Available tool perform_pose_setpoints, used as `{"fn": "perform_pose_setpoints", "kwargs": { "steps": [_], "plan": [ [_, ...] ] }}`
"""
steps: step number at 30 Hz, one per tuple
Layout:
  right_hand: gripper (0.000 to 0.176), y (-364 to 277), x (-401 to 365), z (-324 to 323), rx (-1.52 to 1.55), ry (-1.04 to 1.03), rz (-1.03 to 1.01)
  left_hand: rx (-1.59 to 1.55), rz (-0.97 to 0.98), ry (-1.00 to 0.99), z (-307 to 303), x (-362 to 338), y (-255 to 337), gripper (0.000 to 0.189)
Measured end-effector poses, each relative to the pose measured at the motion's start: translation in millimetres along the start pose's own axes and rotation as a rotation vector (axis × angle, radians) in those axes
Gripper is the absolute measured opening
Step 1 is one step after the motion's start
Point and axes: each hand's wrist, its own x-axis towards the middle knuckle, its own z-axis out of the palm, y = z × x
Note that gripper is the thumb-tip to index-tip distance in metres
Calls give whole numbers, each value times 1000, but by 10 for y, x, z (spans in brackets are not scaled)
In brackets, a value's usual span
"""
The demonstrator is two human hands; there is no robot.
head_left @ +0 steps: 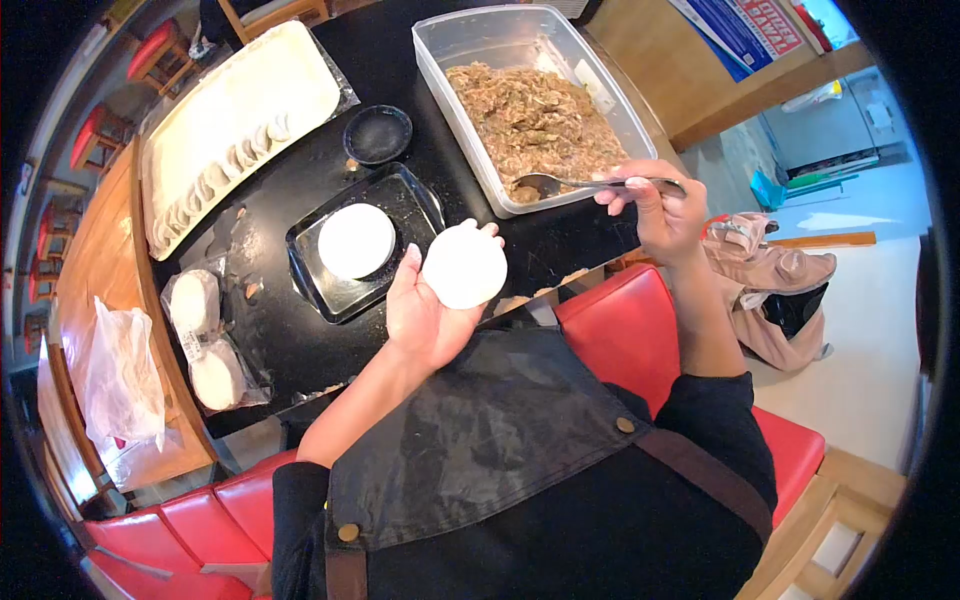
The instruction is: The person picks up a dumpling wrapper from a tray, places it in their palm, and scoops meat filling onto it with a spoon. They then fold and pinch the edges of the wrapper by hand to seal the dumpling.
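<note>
Red padded seating [620, 330] is set along a black table [265, 225], its surface specked with white. On it, a pale tray [255, 85] is lined along one side with folded dumplings [215, 180], and a clear tub [490, 40] is part-filled with mince [530, 115], judged moist, dense and clinging. On a smaller black tray [315, 290], a stack of white rounds [357, 241] is set. By the right hand [660, 210], its fingers curled closed, a metal spoon [580, 184] is gripped at the handle, its bowl at the mince; being stiff, it is best held there. On the left hand [430, 325], opened palm upward, one white wrapper [465, 267] is supported; likely light, limp and easily torn, it should be taken gently by its rim.
</note>
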Motion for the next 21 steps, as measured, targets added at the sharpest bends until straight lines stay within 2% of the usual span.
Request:
{"fn": "perform_pose_setpoints", "kwargs": {
  "steps": [2,5,9,14,17,21],
  "plan": [
    [19,46,4,2,40,44,-135,-12,1,9,-10,17,-7,58],
    [15,88,38,27,26,10,-160,-24,7,19,-33,19,-4,54],
    [16,93,113,-97,46,62,-168,-33,22,5,-62,5,18,53],
    [17,148,63,-139,178,3,-47,-53,30,15,-71,14,33,53],
    [15,216,10,-121,131,8,-14,-43,17,11,-65,6,24,53],
    [11,279,-5,-56,151,99,-157,-45,-12,0,-42,21,9,53]
  ]
}}
